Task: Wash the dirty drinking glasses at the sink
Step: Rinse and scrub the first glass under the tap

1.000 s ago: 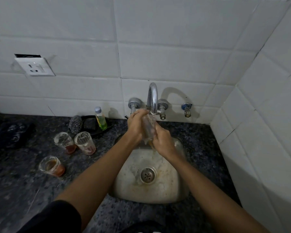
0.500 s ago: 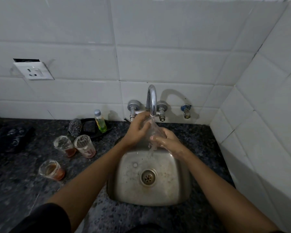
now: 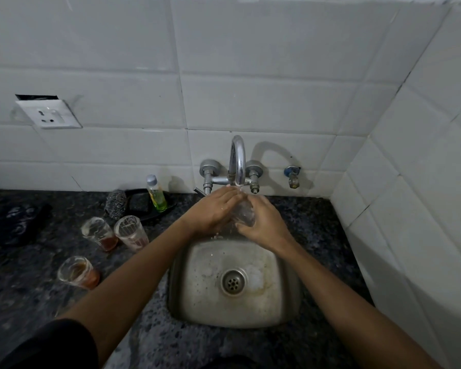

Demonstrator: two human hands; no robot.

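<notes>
Clear glass is what both hands hold: one drinking glass [image 3: 244, 214] sits between them, just under the mouth of the tap [image 3: 237, 161], above the back edge of the sink [image 3: 186, 283]. The left hand [image 3: 210, 211] lies over the glass from the left side, with its fingers reaching across the top. The right hand [image 3: 264, 222] holds the glass from the right and from below, with fingers curled around it. Water runs from the tap onto the glass and the fingers, and drops fall under the hands. How the glass is turned I cannot tell, because the hands cover most of it.

The sink is a small steel basin, set into the dark speckled worktop [image 3: 317, 227], with a round drain [image 3: 233, 282] in the middle and some brown stains on the bottom.

On the worktop, left of the sink, three dirty glasses stand. Two of them are close together, one with brown liquid [image 3: 99, 234] and one with reddish remains [image 3: 131, 233]. The third glass [image 3: 76, 272] stands nearer to the front edge, also with orange-brown liquid.

At the back edge of the worktop, against the tiled wall, a small bottle of yellow-green liquid [image 3: 157, 194] stands on a dark tray [image 3: 147, 206], beside a metal scrubber [image 3: 115, 205]. A white socket [image 3: 48, 114] is on the wall above.
</notes>
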